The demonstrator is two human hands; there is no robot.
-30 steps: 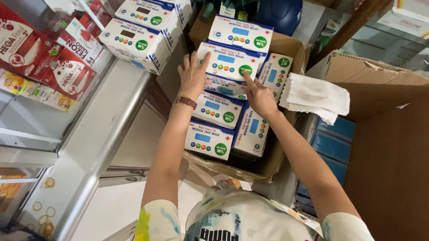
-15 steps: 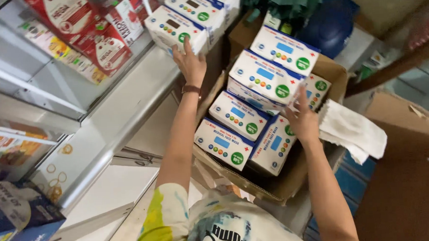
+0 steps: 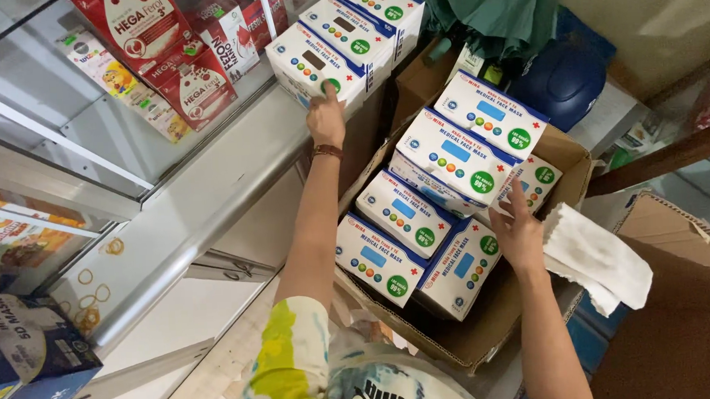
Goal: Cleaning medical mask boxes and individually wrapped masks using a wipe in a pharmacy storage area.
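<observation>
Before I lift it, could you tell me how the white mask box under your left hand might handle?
The white mask box looks like thin card, so probably light and easily dented if squeezed. Its flat faces should slide along the metal ledge, not roll. The left hand touches its front face near the ledge's edge, so a pull might tip it off.

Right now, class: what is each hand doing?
Left hand: fingers pressed on white cardboard mask box, holding nothing.
Right hand: open, resting on boxes in brown carton.

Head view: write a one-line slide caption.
Left hand touches a white box on the counter while the right hand rests on white boxes packed in an open cardboard carton.
</observation>
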